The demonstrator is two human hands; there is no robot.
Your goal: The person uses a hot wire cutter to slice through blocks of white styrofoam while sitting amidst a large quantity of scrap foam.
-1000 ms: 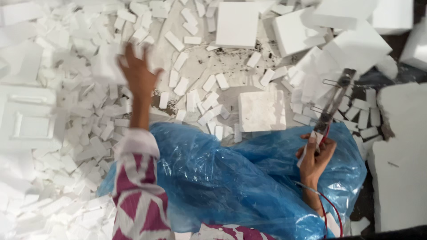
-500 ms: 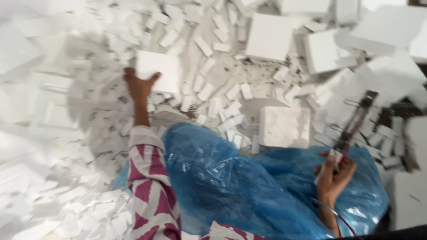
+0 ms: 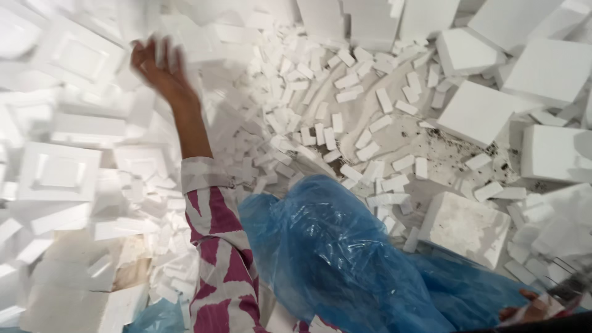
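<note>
The right hand (image 3: pixel 535 306) was cut off at the bottom edge, so its grip could not be told. The left hand (image 3: pixel 159 68) was blurred, fingers closed on a white foam piece (image 3: pixel 165 52), raised over the heap of moulded foam blocks (image 3: pixel 58 172). A blue plastic sheet (image 3: pixel 333 259) covered the lap.

A messy work place is seen, like a packing or cutting workshop. The dirty floor (image 3: pixel 425 142) is covered with white foam blocks (image 3: pixel 478 114) and small cut foam pieces (image 3: pixel 320 132) (heaps everywhere), beside blue plastic sheeting (image 3: pixel 333 259).
</note>
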